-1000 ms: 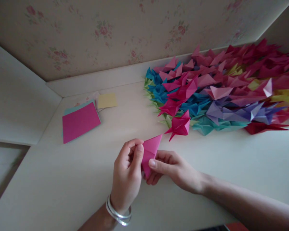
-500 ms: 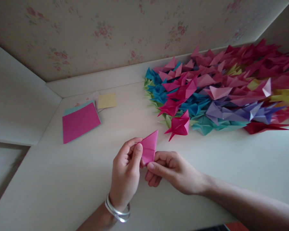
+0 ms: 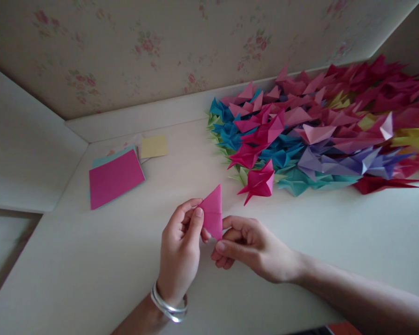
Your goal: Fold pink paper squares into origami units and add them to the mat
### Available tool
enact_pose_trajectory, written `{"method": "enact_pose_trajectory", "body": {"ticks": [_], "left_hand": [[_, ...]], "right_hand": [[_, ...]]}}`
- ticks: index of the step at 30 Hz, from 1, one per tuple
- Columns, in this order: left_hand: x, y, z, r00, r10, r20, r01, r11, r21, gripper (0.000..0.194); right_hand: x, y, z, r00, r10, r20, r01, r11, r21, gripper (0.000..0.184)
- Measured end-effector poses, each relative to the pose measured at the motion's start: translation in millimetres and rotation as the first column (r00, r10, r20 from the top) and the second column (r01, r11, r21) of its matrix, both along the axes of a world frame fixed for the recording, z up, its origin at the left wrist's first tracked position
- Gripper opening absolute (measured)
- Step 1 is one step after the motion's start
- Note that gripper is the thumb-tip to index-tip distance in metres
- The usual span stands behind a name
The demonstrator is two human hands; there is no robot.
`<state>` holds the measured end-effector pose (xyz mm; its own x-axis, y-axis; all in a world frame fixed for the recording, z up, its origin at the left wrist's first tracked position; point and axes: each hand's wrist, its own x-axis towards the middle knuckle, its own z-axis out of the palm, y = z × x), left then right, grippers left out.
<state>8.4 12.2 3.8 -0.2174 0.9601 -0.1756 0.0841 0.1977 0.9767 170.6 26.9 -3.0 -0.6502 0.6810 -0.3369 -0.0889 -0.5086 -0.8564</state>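
A small folded pink paper (image 3: 212, 215), shaped like a pointed kite, stands tip-up just above the pale table (image 3: 91, 260). My left hand (image 3: 180, 253), with silver bangles at the wrist, pinches its left edge between thumb and fingers. My right hand (image 3: 251, 246) pinches its lower right corner with thumb and forefinger. A finished pink paper figure (image 3: 260, 181) lies a short way beyond the hands.
A big heap of folded paper figures (image 3: 321, 125) in pink, blue, purple, green and yellow fills the table's right and back. A stack of flat sheets, pink on top (image 3: 114, 177), and a yellow sheet (image 3: 153, 146) lie at the left. A floral wall rises behind.
The pink paper has turned from leaning right to standing nearly upright and has risen a little. My right fingers have slid down to its lower corner.
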Motion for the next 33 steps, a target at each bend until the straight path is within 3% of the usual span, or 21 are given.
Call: {"method": "enact_pose_trajectory", "body": {"ticks": [5, 9, 13, 16, 19, 21, 25, 33], "left_hand": [[-2, 1, 1.7, 0.999, -0.033, 0.011, 0.033, 0.999, -0.039, 0.026], [-3, 1, 4.1, 0.994, -0.103, -0.03, 0.1, 0.993, -0.07, 0.028], [-3, -1, 2.7, 0.951, -0.169, -0.261, 0.184, 0.982, 0.035, 0.022], [-3, -2, 1.1, 0.879, -0.148, -0.454, 0.249, 0.953, 0.172, 0.02], [-3, -2, 2.6, 0.83, -0.2, -0.521, 0.347, 0.916, 0.202, 0.026], [-3, -1, 6.0, 0.834, -0.312, -0.456, 0.415, 0.898, 0.145, 0.028], [-1, 1, 15.3, 0.859, -0.46, -0.224, 0.481, 0.875, 0.052, 0.032], [-3, 0, 18.0, 0.883, -0.464, -0.066, 0.467, 0.883, 0.047, 0.031]], "right_hand": [[3, 1, 2.3, 1.0, 0.007, 0.009, -0.008, 0.996, 0.085, 0.034], [4, 3, 6.0, 0.995, -0.092, 0.049, 0.08, 0.975, 0.209, 0.034], [5, 3, 4.9, 0.956, -0.192, 0.22, 0.109, 0.933, 0.342, 0.036], [7, 1, 1.8, 0.922, -0.237, 0.306, 0.069, 0.878, 0.473, 0.033], [9, 1, 0.5, 0.901, -0.278, 0.333, 0.048, 0.826, 0.561, 0.032], [10, 3, 1.4, 0.918, -0.252, 0.305, 0.049, 0.837, 0.545, 0.03], [9, 8, 3.9, 0.964, -0.187, 0.189, 0.101, 0.915, 0.392, 0.034], [11, 9, 2.5, 0.963, -0.227, 0.146, 0.174, 0.936, 0.308, 0.035]]}}
